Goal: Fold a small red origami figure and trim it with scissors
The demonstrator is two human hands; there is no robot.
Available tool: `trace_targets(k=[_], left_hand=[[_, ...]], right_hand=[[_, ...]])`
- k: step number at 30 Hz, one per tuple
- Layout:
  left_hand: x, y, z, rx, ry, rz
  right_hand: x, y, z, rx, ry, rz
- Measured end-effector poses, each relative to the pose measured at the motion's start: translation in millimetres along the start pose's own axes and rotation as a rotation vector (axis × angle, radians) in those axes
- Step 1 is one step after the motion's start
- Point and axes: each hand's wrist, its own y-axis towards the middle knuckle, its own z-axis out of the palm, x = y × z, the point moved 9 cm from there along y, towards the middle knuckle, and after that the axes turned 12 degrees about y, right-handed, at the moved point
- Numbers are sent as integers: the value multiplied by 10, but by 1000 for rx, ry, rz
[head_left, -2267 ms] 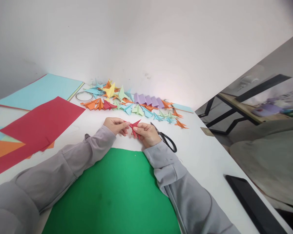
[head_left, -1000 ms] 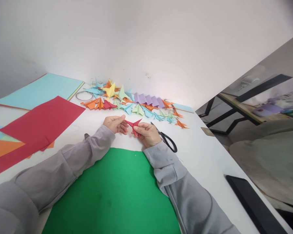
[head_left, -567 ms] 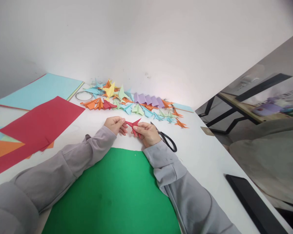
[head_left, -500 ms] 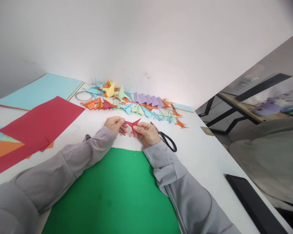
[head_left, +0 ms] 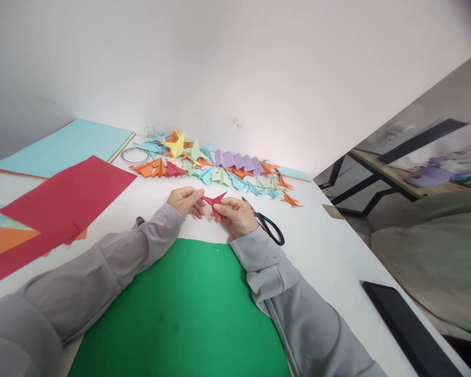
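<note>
Between my two hands is a small red origami crane (head_left: 215, 200), held just above the white table past the far edge of the green sheet (head_left: 180, 303). My left hand (head_left: 186, 201) pinches its thin pointed end between thumb and forefinger. On the other side, my right hand (head_left: 237, 213) grips the folded body, its thumb on top and fingertips partly hiding the lower points. Black-handled scissors (head_left: 272, 228) lie beside my right hand, their blades partly behind it.
Folded paper figures (head_left: 220, 177) in several colours line the wall. To the left lie a red sheet (head_left: 70, 193), a light blue sheet (head_left: 66, 146) and orange paper (head_left: 10, 240). A wire ring (head_left: 135, 155) sits behind. A black flat object (head_left: 404, 324) rests near the right edge.
My left hand has shifted very slightly along the pointed end of the red crane. Both hands keep their grip, and the other things lie as before.
</note>
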Motion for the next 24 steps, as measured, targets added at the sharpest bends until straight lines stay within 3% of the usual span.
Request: trace_targets(k=[6, 15, 24], left_hand=[[10, -49, 81, 88, 128, -53], [-20, -107, 82, 37, 167, -80], [68, -117, 171, 194, 215, -162]], right_hand=[[-15, -19, 46, 46, -32, 26], [-11, -18, 71, 76, -15, 32], [-53, -4, 59, 137, -15, 39]])
